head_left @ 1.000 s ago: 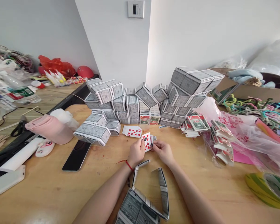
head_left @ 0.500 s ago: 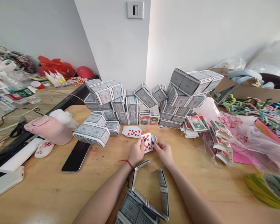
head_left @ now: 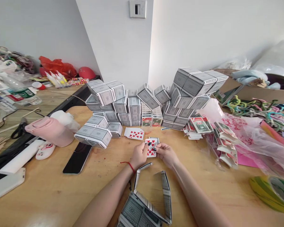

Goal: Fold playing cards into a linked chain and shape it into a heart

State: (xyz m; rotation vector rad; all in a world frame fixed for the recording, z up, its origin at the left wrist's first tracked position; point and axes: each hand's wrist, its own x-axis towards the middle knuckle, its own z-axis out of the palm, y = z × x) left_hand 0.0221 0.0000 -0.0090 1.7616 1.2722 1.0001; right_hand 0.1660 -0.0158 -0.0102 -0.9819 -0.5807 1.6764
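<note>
Your left hand (head_left: 138, 155) and right hand (head_left: 166, 152) both pinched a few heart cards (head_left: 151, 147) between them, just in front of the stacked card boxes (head_left: 132, 108). Thin, light, slippery, they likely handled best by the edges.

Bright even daylight, soft faint shadows under the arms, wide-angle bending at the edges, far clutter perhaps slightly soft, no glare

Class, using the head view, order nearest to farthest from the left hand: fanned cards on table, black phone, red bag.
1. fanned cards, just beyond left hand
2. black phone, to the left
3. red bag, far back left
</note>
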